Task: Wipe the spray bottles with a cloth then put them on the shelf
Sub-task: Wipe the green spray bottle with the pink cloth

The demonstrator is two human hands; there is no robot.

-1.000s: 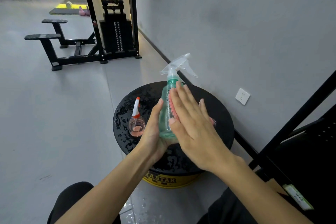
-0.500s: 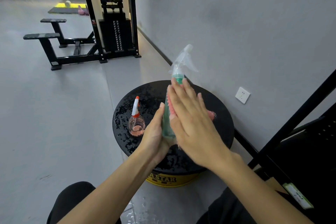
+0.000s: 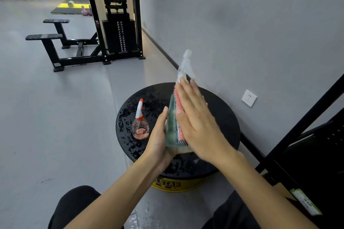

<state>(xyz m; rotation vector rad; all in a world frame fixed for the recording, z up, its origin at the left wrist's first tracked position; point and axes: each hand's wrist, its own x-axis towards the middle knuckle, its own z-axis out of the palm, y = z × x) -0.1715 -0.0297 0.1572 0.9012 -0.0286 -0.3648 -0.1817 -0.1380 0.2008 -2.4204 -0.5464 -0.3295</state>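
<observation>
A green translucent spray bottle (image 3: 172, 122) with a clear trigger head is held tilted above the black round stool top (image 3: 223, 117). My left hand (image 3: 159, 141) grips its lower body from the left. My right hand (image 3: 197, 119) lies flat with straight fingers against the bottle's right side, pressing a pink cloth (image 3: 179, 117) onto it. Only the cloth's edge shows between palm and bottle. A small clear bottle (image 3: 140, 126) with pink liquid and an orange-white sprayer stands on the stool's left part.
The stool top is wet and has a yellow base (image 3: 171, 185). A black shelf frame (image 3: 307, 135) stands at the right. A grey wall with a socket (image 3: 249, 98) runs behind. A weight machine (image 3: 115, 29) and a bench (image 3: 55, 42) stand at the far left.
The green bottle has risen and tilted more upright, its sprayer turning toward the wall. My right hand with the cloth has slid up along the bottle's side.
</observation>
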